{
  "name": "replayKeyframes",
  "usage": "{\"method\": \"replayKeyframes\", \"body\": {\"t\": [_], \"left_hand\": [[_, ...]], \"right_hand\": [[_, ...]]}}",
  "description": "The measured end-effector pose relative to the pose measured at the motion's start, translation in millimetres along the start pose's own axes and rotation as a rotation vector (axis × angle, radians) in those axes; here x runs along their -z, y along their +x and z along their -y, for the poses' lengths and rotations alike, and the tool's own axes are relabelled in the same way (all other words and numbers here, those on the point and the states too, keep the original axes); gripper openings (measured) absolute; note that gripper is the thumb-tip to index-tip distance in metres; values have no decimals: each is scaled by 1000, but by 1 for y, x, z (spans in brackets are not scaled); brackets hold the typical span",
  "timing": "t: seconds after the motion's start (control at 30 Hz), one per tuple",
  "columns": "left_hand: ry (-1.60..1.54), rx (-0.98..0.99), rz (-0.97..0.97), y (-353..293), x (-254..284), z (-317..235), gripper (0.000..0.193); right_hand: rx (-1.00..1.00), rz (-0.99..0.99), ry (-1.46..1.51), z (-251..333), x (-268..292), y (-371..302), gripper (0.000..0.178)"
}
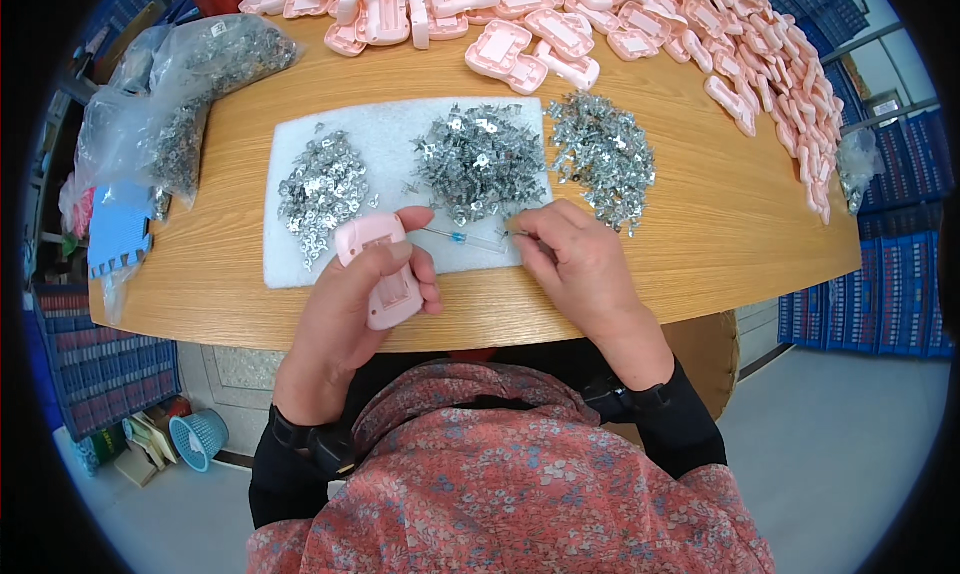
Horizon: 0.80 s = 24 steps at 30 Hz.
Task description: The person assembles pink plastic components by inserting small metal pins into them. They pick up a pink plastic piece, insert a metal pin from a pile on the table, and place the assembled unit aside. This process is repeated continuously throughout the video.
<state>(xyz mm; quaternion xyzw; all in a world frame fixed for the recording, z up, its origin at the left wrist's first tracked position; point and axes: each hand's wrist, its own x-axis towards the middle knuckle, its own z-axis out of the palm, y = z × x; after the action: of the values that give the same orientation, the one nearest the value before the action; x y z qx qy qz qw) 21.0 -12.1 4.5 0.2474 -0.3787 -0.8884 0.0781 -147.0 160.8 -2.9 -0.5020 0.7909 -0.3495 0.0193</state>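
The left hand's [345, 299] grip clasps a pink shell [396, 294] above the table's [715, 259] near edge; the right hand's [582, 264], beside the metal heap [480, 159], I cannot tell. A slackened left thumb could drop the shell.

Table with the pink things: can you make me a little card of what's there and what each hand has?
Left hand: holds a pink casing
Right hand: fingers pinched; can't tell if holding anything
Thin tool: blue and clear, between the hands
White pad: left metal pile, middle metal pile
Wooden table: right metal pile beside the pad
Far and right side: many pink casings
Left side: clear bags of small grey pieces
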Motion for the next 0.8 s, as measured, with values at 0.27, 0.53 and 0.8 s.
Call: {"method": "replayKeyframes", "body": {"t": [0.27, 0.53, 0.8], "left_hand": [[51, 76, 38, 1, -17, 8, 42], [1, 124, 121, 15, -36, 15, 40], [-40, 94, 117, 26, -36, 26, 48]], "right_hand": [[22, 5, 11, -7, 3, 9, 11], [-266, 183, 677, 1, 23, 2, 5], [-75, 138, 186, 5, 19, 21, 12]]}}
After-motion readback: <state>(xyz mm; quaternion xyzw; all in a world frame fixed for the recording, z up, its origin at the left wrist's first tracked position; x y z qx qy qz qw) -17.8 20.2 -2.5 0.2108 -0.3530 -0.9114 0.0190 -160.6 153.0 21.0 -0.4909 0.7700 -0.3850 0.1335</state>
